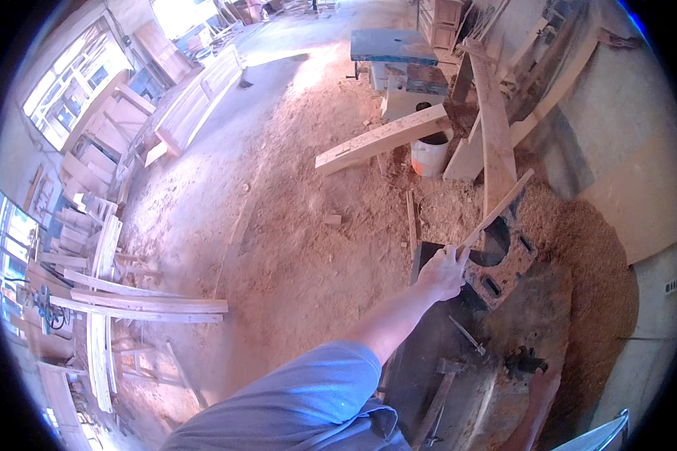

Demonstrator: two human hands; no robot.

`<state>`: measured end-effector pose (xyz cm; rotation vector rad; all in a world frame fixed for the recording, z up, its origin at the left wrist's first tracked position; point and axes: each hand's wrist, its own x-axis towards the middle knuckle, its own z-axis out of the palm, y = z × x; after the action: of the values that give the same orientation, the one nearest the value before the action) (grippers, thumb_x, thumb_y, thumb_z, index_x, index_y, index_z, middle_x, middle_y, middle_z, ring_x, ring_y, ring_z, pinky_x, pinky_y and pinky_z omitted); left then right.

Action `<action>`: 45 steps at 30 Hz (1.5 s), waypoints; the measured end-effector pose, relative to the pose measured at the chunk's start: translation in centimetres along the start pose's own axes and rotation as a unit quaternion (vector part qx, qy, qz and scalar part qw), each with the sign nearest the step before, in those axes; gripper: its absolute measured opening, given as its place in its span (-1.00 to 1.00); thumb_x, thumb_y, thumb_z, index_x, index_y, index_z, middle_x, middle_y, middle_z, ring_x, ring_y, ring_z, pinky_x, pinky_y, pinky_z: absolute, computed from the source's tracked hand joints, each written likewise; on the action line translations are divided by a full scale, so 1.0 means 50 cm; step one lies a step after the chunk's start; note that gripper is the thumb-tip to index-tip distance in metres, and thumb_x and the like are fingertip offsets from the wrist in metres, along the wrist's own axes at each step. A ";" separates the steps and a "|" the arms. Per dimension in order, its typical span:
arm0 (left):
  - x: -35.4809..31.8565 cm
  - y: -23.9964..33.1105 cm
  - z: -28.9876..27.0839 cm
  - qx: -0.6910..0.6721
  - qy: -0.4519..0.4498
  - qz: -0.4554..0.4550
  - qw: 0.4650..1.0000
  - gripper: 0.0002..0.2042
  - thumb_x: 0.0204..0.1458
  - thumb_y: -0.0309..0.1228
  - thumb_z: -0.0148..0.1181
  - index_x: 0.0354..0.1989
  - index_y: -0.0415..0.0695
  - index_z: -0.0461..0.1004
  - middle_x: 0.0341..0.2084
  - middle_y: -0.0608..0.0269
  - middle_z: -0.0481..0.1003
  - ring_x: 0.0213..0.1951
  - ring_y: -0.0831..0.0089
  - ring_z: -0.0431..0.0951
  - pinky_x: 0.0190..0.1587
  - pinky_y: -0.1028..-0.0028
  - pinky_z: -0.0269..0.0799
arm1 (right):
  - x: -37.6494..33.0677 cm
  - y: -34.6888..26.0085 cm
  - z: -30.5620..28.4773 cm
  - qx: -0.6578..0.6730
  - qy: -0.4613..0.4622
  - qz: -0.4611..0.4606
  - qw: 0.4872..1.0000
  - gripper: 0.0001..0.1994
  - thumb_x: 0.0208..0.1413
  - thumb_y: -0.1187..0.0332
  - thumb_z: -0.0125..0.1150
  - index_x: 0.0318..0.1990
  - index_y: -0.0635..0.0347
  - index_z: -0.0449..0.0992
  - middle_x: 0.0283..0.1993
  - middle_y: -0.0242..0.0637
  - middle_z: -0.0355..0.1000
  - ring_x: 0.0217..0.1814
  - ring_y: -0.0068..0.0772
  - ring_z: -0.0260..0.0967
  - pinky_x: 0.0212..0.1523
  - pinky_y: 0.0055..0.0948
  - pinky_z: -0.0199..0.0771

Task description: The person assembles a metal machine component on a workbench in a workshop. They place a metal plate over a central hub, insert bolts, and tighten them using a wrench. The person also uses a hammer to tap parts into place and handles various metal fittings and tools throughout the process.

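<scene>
The left arm, in a grey-blue sleeve, stretches from the lower middle of the frame up to the right, its forearm bare and its elbow slightly bent. The left hand [442, 275] is at the centre right, fingers curled around the near end of one thin wooden strip [497, 210], which slants up and right from the fist, over one dark metal plate [509, 272]. The plate has one large round hole and at least two slots.

The right forearm rises from the lower right edge. The right hand [545, 385] is low beside one dark lump [525, 362] on the bench [538, 319]; its fingers are partly hidden, so I cannot tell whether they pinch the lump or only touch it.

Between the hands lies one slim metal rod [468, 335]. At the lower middle right lies one hammer [441, 387], its handle pointing down the frame.

In the upper right are one blue-topped machine [393, 46], one white bucket [430, 158], one thick beam [384, 140] and one long upright board [495, 120]. One sawdust heap [598, 270] fills the right side. At the left, at least three pale planks [149, 302] lie side by side. One small wood block [333, 219] sits on the floor near the centre.
</scene>
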<state>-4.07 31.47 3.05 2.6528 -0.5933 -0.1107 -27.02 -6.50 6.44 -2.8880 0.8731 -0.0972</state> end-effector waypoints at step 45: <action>-0.006 -0.009 -0.001 -0.032 -0.008 -0.021 0.999 -0.23 0.12 -0.24 0.26 0.47 -0.17 0.07 0.05 -0.20 0.35 0.04 -0.11 0.46 -0.01 0.03 0.52 | 0.009 -0.088 -0.032 -0.033 -0.045 0.124 0.991 -0.69 0.24 0.19 0.25 -0.06 0.26 0.59 -0.08 0.08 0.55 0.01 0.22 0.51 0.00 0.04 0.47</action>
<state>-4.18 31.98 2.89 2.6050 -0.5315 -0.1615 -24.39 -3.27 8.65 -2.7896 1.2290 0.0875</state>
